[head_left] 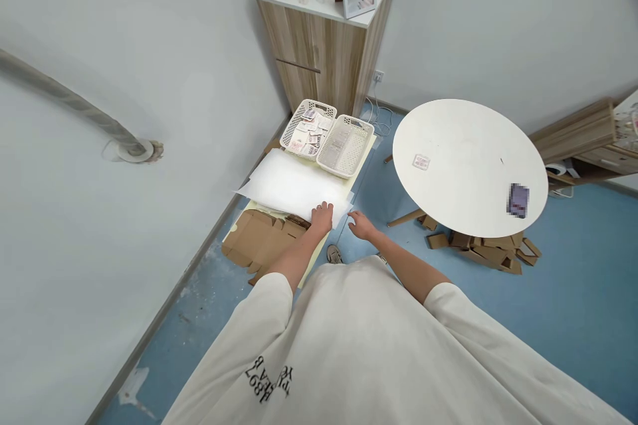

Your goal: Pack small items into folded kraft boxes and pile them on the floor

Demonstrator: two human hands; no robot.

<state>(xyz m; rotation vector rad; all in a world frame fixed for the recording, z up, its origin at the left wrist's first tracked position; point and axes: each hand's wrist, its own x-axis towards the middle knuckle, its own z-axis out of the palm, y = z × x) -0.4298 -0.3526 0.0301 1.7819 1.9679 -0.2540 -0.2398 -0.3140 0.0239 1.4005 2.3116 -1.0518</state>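
Note:
A stack of thin white sheets (294, 179) lies over a pale yellow board, its edges uneven and its right corner jutting out. My left hand (322, 216) rests on the near right part of the sheets, fingers stretched forward and holding nothing. Just right of the stack is my right hand (362, 225), thumb and forefinger apart, with the fingertips close to the sheets' right corner. Whether they touch it is hard to tell. Flattened brown cardboard boxes (264, 239) lie on the near side of the sheets.
Behind the sheets are a white basket (285, 139) of small printed packets and another basket (361, 154) with clear packets. A round white table (463, 146) stands right, with cardboard pieces (491, 255) beneath. A wood-grain cabinet (329, 46) fills the corner. A pipe (74, 103) crosses the left wall.

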